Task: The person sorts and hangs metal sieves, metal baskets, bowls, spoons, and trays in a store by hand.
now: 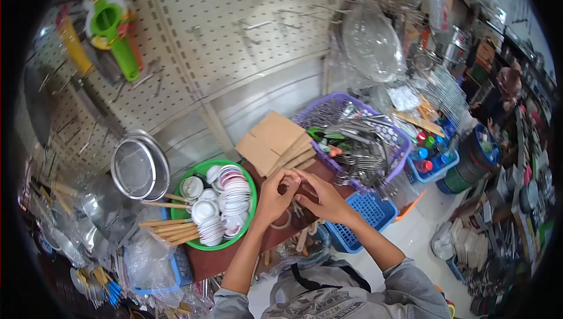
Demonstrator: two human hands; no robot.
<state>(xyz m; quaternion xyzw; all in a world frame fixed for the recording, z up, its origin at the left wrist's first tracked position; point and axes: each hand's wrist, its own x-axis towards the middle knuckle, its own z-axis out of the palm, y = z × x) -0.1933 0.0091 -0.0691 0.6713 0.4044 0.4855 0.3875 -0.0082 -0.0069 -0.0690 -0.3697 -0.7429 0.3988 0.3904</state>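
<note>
Both my hands are raised in the middle of the view, above the dark red table (208, 263). My left hand (277, 197) is closed, its fingers curled towards the other hand. Opposite it, my right hand (324, 200) is bent the same way, and the fingertips of the two hands meet. Whatever is pinched between them, if anything, is hidden or too small to make out. Just beyond my fingers lies a stack of brown cardboard pieces (272, 140). A green basin (254, 202) of small white dishes (236, 196) stands left of my left hand.
A purple basket (404, 137) full of metal utensils is at the back right. Closer in is a blue basket (365, 216). Wooden-handled tools (176, 229) lean over the green basin. Strainers (138, 168) hang on the perforated wall panel (234, 43). Another person (507, 87) is at the far right.
</note>
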